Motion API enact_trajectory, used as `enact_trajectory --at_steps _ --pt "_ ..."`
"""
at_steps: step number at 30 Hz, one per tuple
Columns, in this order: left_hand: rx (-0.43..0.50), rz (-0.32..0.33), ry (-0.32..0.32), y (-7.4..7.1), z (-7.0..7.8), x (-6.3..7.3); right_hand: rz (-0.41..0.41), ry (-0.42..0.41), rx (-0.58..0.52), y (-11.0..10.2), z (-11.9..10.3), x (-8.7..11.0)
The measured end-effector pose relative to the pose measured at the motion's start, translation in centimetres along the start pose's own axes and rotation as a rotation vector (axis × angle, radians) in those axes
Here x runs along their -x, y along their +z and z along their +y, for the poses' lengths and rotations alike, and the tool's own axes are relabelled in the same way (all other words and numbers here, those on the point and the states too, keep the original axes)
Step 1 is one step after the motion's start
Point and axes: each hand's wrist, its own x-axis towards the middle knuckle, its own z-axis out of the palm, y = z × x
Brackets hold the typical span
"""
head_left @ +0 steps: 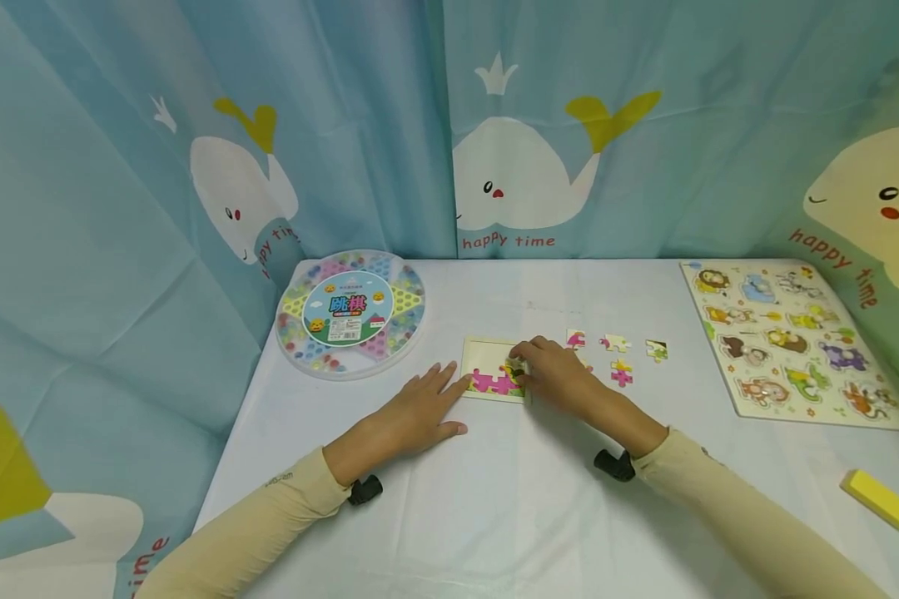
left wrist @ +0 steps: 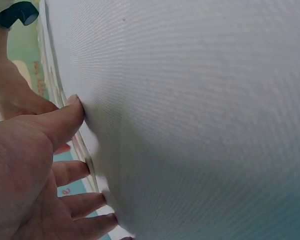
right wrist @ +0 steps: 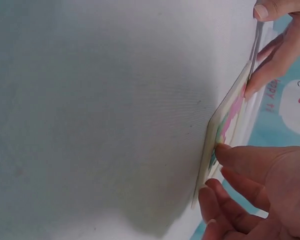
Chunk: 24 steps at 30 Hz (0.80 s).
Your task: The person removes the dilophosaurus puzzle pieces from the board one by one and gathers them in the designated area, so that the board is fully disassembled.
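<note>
A small wooden jigsaw tray (head_left: 487, 350) lies on the white table, with joined pink pieces (head_left: 485, 383) along its lower part. Over its right side, my right hand (head_left: 562, 376) pinches a yellow-and-dark puzzle piece (head_left: 515, 371) between thumb and fingers, low against the tray. In the right wrist view, the right thumb (right wrist: 227, 156) reaches onto the tray's face; the fingers partly hide the piece. My left hand (head_left: 419, 412) lies with spread, fairly straight fingers, its index fingertip touching the tray's left edge. The left wrist view shows that hand's fingers (left wrist: 72, 172) on the tabletop.
Several loose puzzle pieces (head_left: 621, 373) lie right of the tray. A round Chinese checkers box (head_left: 348, 312) stands at the back left. At the right are an animal peg board (head_left: 794, 341) and a yellow block (head_left: 880, 499). A blue curtain (head_left: 389, 166) borders the table behind.
</note>
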Motion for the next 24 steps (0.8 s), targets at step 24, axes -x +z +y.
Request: enact_trajectory --at_steps 24 --pt "-0.01 -0.012 -0.007 -0.19 0.16 0.0 0.034 -0.039 -0.034 0.13 -0.04 0.21"
